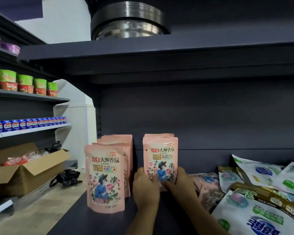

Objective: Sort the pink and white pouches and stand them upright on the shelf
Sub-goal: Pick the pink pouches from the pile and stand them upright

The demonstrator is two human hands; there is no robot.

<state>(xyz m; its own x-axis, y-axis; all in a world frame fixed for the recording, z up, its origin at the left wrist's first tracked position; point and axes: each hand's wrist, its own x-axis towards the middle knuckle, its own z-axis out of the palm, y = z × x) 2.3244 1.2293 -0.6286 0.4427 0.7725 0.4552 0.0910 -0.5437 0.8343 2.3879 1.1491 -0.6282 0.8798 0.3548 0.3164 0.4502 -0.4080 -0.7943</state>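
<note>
We have both hands on a small upright stack of pink pouches (160, 156) standing on the dark shelf (78, 216): our left hand (145, 184) curls round its lower left edge with the thumb across the printed front, and our right hand (180, 181) grips the lower right edge, fingers reaching under the bottom corner. Holding it low and from both sides looks meant to square the pouches against one another and settle their bases flat, so the row stands without slumping. Just to the left of our left hand, a first row of pink pouches (106, 178) already stands upright, fronts facing us, which suggests we are starting a second row beside it. To the right of our right hand lies the unsorted heap: more pink pouches on their sides (206, 189), and beyond them white pouches (261, 175) tumbled flat, waiting their turn. Across the aisle to the left, an open cardboard box (26, 168) sits on the floor.
</note>
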